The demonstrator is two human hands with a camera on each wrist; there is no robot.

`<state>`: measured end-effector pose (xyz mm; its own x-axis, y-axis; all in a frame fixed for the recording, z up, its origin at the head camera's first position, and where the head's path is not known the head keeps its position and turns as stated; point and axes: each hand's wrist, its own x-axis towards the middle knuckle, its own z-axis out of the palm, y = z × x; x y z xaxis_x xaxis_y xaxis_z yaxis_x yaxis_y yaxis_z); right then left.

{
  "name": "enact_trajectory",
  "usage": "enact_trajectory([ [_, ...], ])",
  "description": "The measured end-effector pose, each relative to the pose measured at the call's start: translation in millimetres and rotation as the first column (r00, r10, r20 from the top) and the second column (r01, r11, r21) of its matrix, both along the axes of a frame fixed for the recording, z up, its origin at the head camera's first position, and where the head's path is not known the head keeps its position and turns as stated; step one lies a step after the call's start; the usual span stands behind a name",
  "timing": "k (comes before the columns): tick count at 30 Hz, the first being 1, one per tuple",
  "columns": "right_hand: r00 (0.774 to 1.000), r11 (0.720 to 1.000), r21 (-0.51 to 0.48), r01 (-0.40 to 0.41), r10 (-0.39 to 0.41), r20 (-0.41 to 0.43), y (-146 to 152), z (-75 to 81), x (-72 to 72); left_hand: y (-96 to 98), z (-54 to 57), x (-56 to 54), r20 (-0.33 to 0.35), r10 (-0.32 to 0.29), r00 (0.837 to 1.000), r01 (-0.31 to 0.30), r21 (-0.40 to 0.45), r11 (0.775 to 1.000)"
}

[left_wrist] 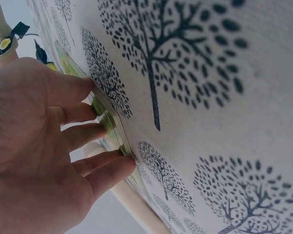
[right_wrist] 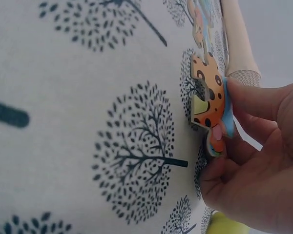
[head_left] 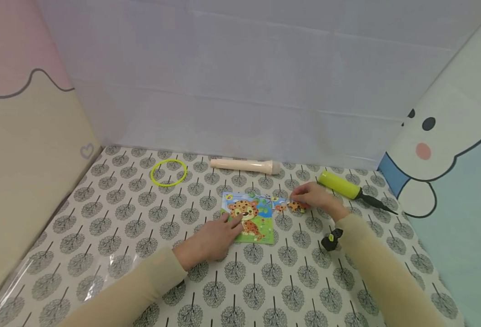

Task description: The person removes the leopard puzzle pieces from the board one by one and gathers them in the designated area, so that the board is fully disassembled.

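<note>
A square picture board (head_left: 250, 227) showing a spotted leopard lies mid-table. My left hand (head_left: 220, 236) rests on its left edge with extended fingers; the left wrist view shows the fingertips at the board's edge (left_wrist: 118, 127). To the board's right lies a small jigsaw piece (head_left: 279, 204) with blue sky and an orange ear on it. Beside that piece, my right hand (head_left: 312, 196) pinches another jigsaw piece (right_wrist: 211, 92), orange with dark spots, between thumb and fingers. That piece is low over the tablecloth; I cannot tell whether it touches the cloth.
Behind the board lies a pale microphone-shaped tube (head_left: 242, 165). A yellow-green ring (head_left: 152, 178) is at the back left. On the right lies a yellow-green pump (head_left: 338, 184) with a black nozzle. The tree-patterned tablecloth (head_left: 253, 272) meets a pale wall sheet (head_left: 240, 91) behind.
</note>
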<state>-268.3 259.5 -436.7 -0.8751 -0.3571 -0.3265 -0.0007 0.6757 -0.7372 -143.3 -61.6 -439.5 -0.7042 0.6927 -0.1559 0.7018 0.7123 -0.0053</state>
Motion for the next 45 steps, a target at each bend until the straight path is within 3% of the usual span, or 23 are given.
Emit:
enact_trajectory([
  [6, 0.994, 0.992, 0.128, 0.019, -0.005, -0.107, -6, -2.6, 0.7, -0.4, 0.4, 0.7, -0.02, -0.007, 1.0, 0.007, -0.002, 1.0],
  [14, 0.985, 0.991, 0.131, 0.012, 0.011, -0.171, -8, -2.4, 4.4, -0.7, 0.0, 1.5, -0.021, -0.011, 1.0, 0.011, -0.012, 1.0],
  [22, 0.983, 0.996, 0.076, 0.047, -0.033, -0.179, -3, -8.7, 5.7, 0.3, -0.7, 1.9, -0.01, -0.003, 1.0, 0.003, -0.005, 1.0],
  [31, 0.97, 0.991, 0.115, 0.07, -0.04, -0.241, -21, -0.2, 7.0, -0.3, -2.4, 1.0, -0.019, -0.008, 1.0, 0.008, 0.003, 1.0],
  [36, 0.962, 0.99, 0.138, 0.019, 0.019, -0.271, -36, -1.6, 4.8, 0.1, -4.3, 0.4, -0.015, -0.008, 1.0, 0.008, -0.007, 1.0],
  [41, 0.94, 0.989, 0.14, -0.056, 0.099, -0.326, -53, -4.1, 4.5, 0.2, -4.0, 0.7, -0.027, -0.011, 1.0, 0.011, -0.014, 1.0],
  [45, 0.941, 0.989, 0.116, -0.093, 0.126, -0.315, -67, -7.8, 6.7, -0.1, -2.2, 0.9, -0.026, -0.011, 1.0, 0.011, -0.021, 1.0],
])
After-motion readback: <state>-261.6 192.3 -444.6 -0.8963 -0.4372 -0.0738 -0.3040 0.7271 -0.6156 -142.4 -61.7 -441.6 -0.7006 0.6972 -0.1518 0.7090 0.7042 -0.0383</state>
